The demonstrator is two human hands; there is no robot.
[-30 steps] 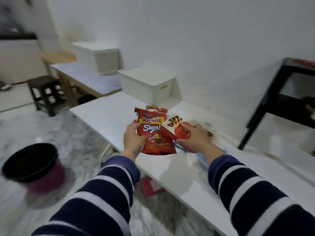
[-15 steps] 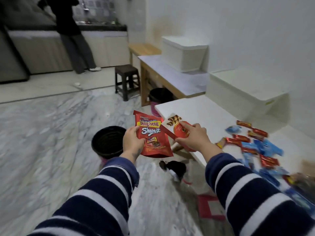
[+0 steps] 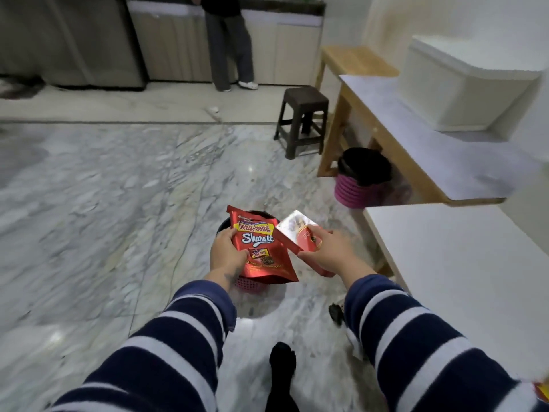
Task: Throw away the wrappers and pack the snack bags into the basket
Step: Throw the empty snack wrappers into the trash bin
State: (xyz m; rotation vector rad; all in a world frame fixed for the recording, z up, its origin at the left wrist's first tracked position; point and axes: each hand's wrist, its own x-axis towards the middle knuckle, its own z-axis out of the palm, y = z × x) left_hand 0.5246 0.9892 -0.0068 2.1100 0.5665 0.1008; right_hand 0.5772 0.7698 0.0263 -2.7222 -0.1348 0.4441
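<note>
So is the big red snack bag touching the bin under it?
Cannot tell. In the head view the red Beng-Beng bag, held by the left hand, overlaps the pink bin, hiding any gap or contact between them.

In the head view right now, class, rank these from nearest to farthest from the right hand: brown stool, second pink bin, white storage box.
From the right hand:
1. Second pink bin, under the wooden table.
2. Brown stool, beyond it, leftward.
3. White storage box, on the far tabletop, right.
</note>
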